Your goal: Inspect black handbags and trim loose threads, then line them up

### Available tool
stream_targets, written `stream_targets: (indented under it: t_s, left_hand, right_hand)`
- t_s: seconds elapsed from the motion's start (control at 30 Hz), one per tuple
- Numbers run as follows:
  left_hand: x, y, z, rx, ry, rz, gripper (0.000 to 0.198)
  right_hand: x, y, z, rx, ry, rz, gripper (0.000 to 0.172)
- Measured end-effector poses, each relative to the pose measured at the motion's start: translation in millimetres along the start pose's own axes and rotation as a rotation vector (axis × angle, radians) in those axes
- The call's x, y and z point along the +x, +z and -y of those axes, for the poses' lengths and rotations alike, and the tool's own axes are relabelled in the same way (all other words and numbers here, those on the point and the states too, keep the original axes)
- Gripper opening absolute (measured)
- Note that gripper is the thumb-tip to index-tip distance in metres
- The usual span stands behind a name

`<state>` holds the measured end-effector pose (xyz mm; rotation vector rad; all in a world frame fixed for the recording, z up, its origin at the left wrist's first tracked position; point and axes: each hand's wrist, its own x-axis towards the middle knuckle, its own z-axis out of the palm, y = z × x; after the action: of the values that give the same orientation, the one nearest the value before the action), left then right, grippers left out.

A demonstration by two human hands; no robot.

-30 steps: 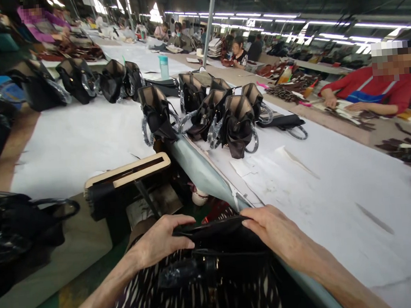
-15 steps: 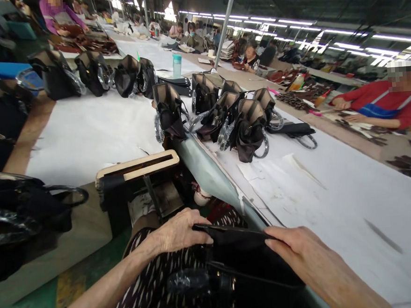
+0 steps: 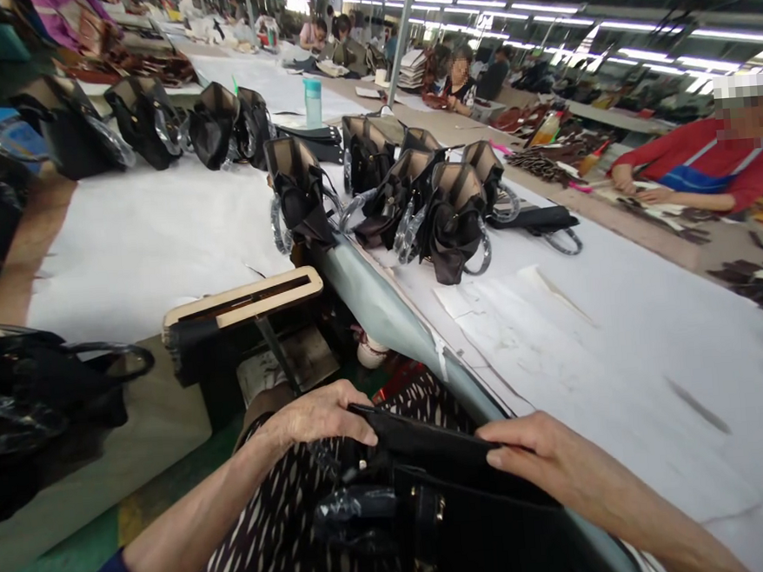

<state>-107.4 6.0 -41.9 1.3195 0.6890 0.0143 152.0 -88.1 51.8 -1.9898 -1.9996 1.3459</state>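
Observation:
A black handbag [image 3: 496, 531] rests on my lap, tilted, with its top edge toward the table. My left hand [image 3: 335, 416] pinches the left end of that edge between thumb and fingers. Farther right along the same edge, my right hand [image 3: 530, 450] grips it with thumb and fingertips. The bag's handle [image 3: 354, 507], wrapped in clear plastic, sticks out to the left over my patterned clothing. Gold-coloured fittings show near the handle's base. The lower part of the bag runs out of view.
Several black handbags [image 3: 455, 220] stand on the white-covered table [image 3: 555, 335]. A wooden slotted frame on a stand [image 3: 258, 296] is ahead to the left. More bags [image 3: 42, 388] lie at the left. A turquoise bottle [image 3: 313, 103] stands farther back. A person in red [image 3: 693, 168] works at the right.
The view has shifted slightly. Both hands keep their hold on the bag's top edge, and the bag has turned a little, showing more of its front and handle.

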Motion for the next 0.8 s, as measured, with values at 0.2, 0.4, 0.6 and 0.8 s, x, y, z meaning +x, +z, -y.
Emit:
stream_targets:
  t_s: [0.2,0.4,0.6,0.8]
  left_hand:
    - [6,26.9,3,0.328,0.248,-0.429,0.034]
    - [9,51.7,4,0.611,0.527,-0.613,0.022]
    - [21,54.9,3,0.733,0.534,-0.660,0.017]
    - [27,53.9,-3,0.809,0.517,-0.633,0.013]
  right_hand:
    - [2,12,-8,-0.038,0.077,-0.003,0.027]
    - [2,13,-7,-0.084,0.073,-0.026,0.026]
    - [1,14,-7,-0.097,0.090,-0.051,0.025]
    - [2,14,-7,-0.115,0.102,-0.065,0.025]
